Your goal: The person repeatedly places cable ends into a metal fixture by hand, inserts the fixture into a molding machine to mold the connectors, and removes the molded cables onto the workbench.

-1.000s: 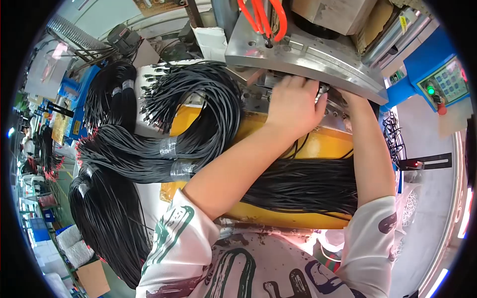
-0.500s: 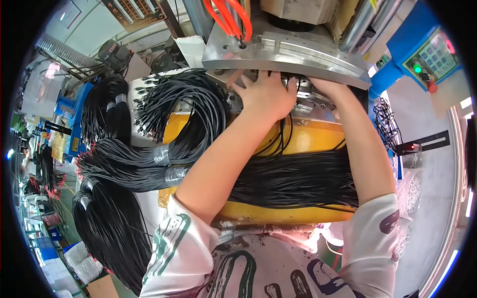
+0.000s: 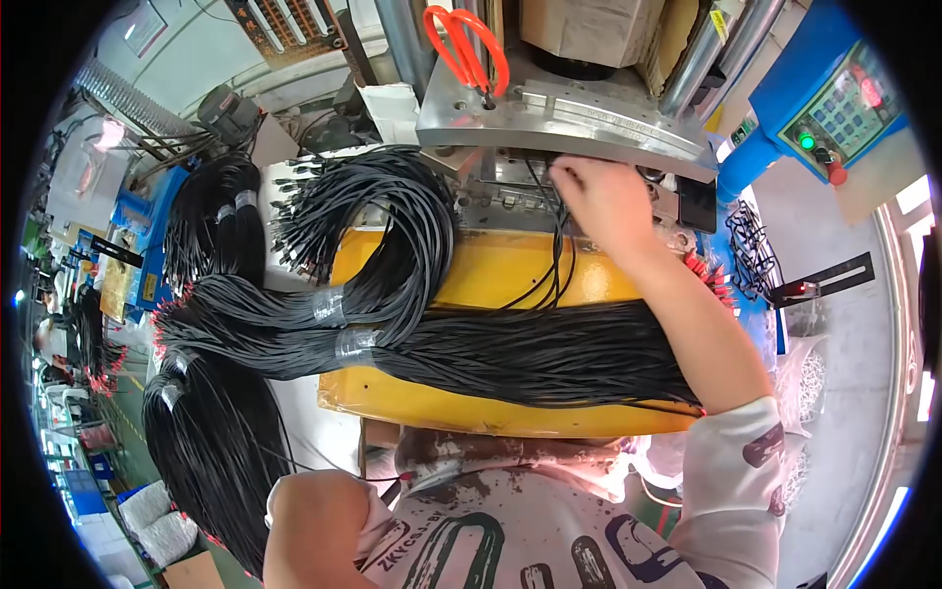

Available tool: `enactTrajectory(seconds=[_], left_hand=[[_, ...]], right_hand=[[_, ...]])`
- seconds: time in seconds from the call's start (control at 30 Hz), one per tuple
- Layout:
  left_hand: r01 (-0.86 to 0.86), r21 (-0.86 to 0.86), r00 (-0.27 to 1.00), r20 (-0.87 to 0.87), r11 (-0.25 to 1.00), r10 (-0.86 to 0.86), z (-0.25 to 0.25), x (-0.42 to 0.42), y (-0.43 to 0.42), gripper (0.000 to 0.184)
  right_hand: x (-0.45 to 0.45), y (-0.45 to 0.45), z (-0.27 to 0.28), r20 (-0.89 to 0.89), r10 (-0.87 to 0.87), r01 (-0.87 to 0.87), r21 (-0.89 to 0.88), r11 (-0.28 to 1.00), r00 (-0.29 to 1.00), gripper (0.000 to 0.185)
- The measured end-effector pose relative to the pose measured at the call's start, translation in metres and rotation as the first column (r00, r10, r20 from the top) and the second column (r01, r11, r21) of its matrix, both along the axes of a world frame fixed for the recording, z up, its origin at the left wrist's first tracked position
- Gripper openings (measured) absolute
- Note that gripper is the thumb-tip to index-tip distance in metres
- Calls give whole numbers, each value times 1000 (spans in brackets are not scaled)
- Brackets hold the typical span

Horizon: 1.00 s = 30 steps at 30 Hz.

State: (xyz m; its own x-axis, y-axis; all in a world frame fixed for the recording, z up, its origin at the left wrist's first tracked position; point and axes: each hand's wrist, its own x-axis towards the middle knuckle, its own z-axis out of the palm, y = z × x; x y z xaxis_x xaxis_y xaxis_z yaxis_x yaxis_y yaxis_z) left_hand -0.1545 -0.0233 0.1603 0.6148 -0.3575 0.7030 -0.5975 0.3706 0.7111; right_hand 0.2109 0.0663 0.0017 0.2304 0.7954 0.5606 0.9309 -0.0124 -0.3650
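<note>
My right hand (image 3: 606,204) is at the front of the metal press, just below its thick plate (image 3: 569,128). Its fingers are curled together beside a few thin black cables (image 3: 557,245); what they pinch is too small to make out. These cables run from the metal fixture (image 3: 505,201) down over the yellow surface (image 3: 491,270). My left hand is out of view; only that arm, bent, shows at the bottom left. A long taped bundle of black cables (image 3: 530,358) lies across the yellow surface.
Looped black cables (image 3: 402,196) lie left of the fixture, with more bundles (image 3: 211,422) further left. Orange-red tubing (image 3: 466,49) rises from the press plate. A blue control box (image 3: 834,108) stands at the right, and a dark flat object (image 3: 697,203) lies beside the fixture.
My left hand has left the fixture and gone out of view at the bottom left. My right hand has come out from under the plate and moved left to the thin cables.
</note>
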Motion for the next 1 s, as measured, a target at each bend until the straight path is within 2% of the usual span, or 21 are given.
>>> enactTrajectory(seconds=[0.03, 0.13, 0.17, 0.27, 0.3, 0.4, 0.43, 0.5, 0.53, 0.57, 0.6, 0.63, 0.67, 0.7, 0.73, 0.77, 0.8, 0.83, 0.9, 1.0], left_hand=[[-59, 27, 998, -27, 998, 60, -7, -14, -6, 19], [-229, 119, 967, -90, 966, 240, -31, -63, -30, 19], [-283, 148, 948, -107, 948, 300, -38, -77, -37, 21], [-441, 239, 865, -146, 865, 481, -56, -97, -49, 27], [-488, 273, 829, -154, 829, 538, -62, -96, -52, 30], [-599, 376, 712, -154, 707, 685, -77, -80, -35, 39], [-631, 406, 667, -152, 661, 729, -79, -68, -25, 42], [-687, 462, 563, -148, 560, 813, -87, -46, -11, 49], [-706, 491, 512, -143, 510, 847, -92, -37, -7, 52], [-720, 518, 461, -138, 461, 876, -100, -28, -8, 55], [-733, 543, 407, -134, 411, 904, -106, -28, 7, 58], [-741, 566, 353, -130, 361, 927, -116, -30, 9, 62], [-642, 765, 94, 145, -52, 985, -128, -26, 7, 65], [-408, 788, -93, 466, -460, 880, -141, -22, 7, 69], [-405, 791, -94, 462, -457, 882, -160, -23, 12, 69], [-337, 759, -144, 544, -558, 827, -184, -28, 16, 72], [-263, 711, -184, 627, -652, 757, -205, -34, 22, 75], [-187, 649, -212, 706, -737, 676, -218, -37, 24, 77], [-188, 655, -208, 702, -732, 681, -225, -39, 23, 78], [-205, 690, -253, 647, -694, 719, -224, -40, 20, 81]], right_hand=[[-8, 7, -3, -3, -1, 1, 5, 1000, 1000, 34], [-22, 35, -10, 245, -113, 124, -30, 992, 963, 32], [-23, 40, -11, 244, -113, 124, -29, 992, 963, 32], [-25, 51, -10, 35, -180, 181, 0, 984, 983, 33], [-25, 50, -11, 33, -179, 179, 3, 984, 983, 33], [-20, 36, -4, 91, -121, 137, -208, 968, 989, 30], [-21, 25, -1, 91, -123, 140, -207, 968, 988, 30], [-43, -20, 22, -19, 7, -10, -180, 984, 1000, 30], [-52, -53, 19, -18, 137, -139, -128, 982, 990, 27], [-67, -98, 23, 73, 229, -202, -266, 942, 971, 23], [-81, -133, 27, -180, 323, -363, -613, 701, 929, 18], [-81, -175, 24, 120, 617, -550, -344, 761, 778, 21], [-90, -208, 9, 52, 563, -540, -224, 811, 825, 25], [-96, -233, -5, -22, 511, -510, -102, 854, 859, 29], [-76, -256, -18, -20, 383, -374, -268, 888, 923, 33], [-59, -271, -25, 2, 261, -235, -425, 874, 965, 37], [-56, -277, -34, -5, 270, -247, -424, 871, 963, 37], [-56, -281, -37, 116, 201, -141, -391, 910, 973, 38], [-59, -287, -42, 344, 30, 68, -268, 961, 938, 39], [-62, -290, -39, 310, 28, 73, -309, 948, 950, 39]])
